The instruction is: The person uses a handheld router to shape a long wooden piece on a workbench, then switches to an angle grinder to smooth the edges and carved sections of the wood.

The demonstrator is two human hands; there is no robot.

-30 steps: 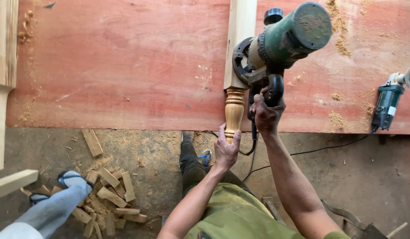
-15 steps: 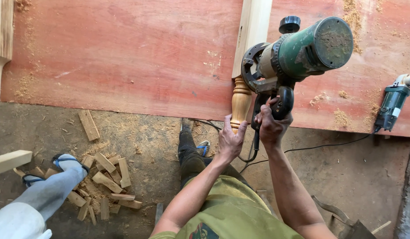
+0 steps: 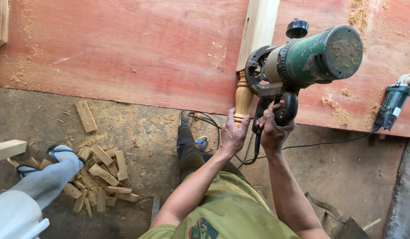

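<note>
Both hands at a turned wooden leg on the red bench.
Left hand (image 3: 233, 132) grips the near end of the wooden leg (image 3: 253, 66); right hand (image 3: 272, 128) is closed on the green router's (image 3: 309, 62) handle, against the leg, on the bench (image 3: 125, 48) beyond.

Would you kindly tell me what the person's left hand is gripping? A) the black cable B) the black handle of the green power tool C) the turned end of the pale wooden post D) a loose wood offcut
C: the left hand wraps the turned end of the wooden post, while the right hand holds the green power tool by its handle.
</note>
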